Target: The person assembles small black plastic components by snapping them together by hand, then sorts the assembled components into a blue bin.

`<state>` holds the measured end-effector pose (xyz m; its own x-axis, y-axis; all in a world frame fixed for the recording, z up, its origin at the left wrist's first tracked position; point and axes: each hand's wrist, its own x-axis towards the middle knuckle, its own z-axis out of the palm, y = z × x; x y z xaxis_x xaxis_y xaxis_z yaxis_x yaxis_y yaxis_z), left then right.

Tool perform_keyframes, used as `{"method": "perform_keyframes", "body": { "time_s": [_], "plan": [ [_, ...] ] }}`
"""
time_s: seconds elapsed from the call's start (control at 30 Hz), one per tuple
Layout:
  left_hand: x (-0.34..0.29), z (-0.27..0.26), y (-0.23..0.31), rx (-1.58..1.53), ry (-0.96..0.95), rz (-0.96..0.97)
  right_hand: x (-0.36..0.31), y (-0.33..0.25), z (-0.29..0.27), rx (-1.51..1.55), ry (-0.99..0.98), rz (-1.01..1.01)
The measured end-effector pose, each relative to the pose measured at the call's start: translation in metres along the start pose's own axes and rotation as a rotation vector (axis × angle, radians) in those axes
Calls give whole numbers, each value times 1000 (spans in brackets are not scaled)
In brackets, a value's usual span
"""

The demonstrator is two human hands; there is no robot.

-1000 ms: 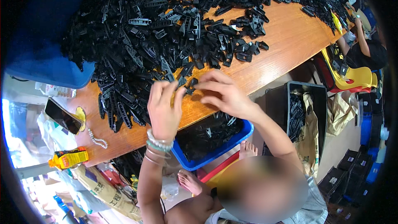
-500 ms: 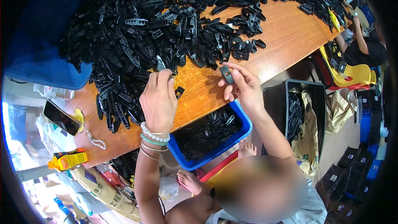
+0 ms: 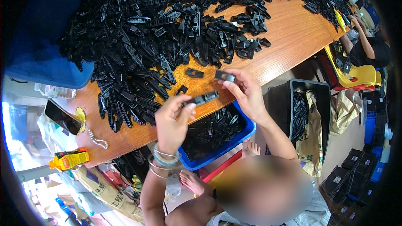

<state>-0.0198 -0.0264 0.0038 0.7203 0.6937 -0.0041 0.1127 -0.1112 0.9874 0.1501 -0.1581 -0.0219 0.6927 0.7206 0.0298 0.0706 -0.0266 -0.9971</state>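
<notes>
Between the thumb and fingers of my left hand [image 3: 172, 122] is a long black plastic part [image 3: 202, 98], pointing to the right over the table's front edge. My right hand [image 3: 245, 94] pinches a shorter black plastic piece with a hole [image 3: 224, 76]. The two parts are close together but apart. A small loose black piece [image 3: 194, 73] lies on the wooden table [image 3: 289, 33], just left of the piece in my right hand. Beyond both hands spreads a big heap of black plastic parts [image 3: 142, 37].
Below the table edge stands a blue bin [image 3: 217, 159] holding black parts. A black crate [image 3: 289, 121] with parts and brown paper is at the right. A phone [image 3: 63, 117], bead string [image 3: 97, 139] and orange-labelled bottle [image 3: 69, 160] lie left. Another person [image 3: 370, 50] sits far right.
My left hand has come back from the heap, toward me and rightward, now with the long black part in it. My right hand has turned its piece flatter.
</notes>
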Motion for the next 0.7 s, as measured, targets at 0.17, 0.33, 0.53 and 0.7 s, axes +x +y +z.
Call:
{"method": "perform_keyframes", "body": {
  "time_s": [0.17, 0.33, 0.53, 0.7],
  "plan": [
    [-1, 1, -5, 618, 42, 438, 2, -9, -12, -343, -221, -298],
    [-3, 0, -8, 560, -4, 379, 1, -10, -16, -463, -306, -347],
    [-2, 4, -12, 529, -26, 411, 4, -15, -9, -546, -424, -357],
    [9, -17, -4, 472, -54, 440, 15, -24, -13, -482, -558, -436]
  ]
}}
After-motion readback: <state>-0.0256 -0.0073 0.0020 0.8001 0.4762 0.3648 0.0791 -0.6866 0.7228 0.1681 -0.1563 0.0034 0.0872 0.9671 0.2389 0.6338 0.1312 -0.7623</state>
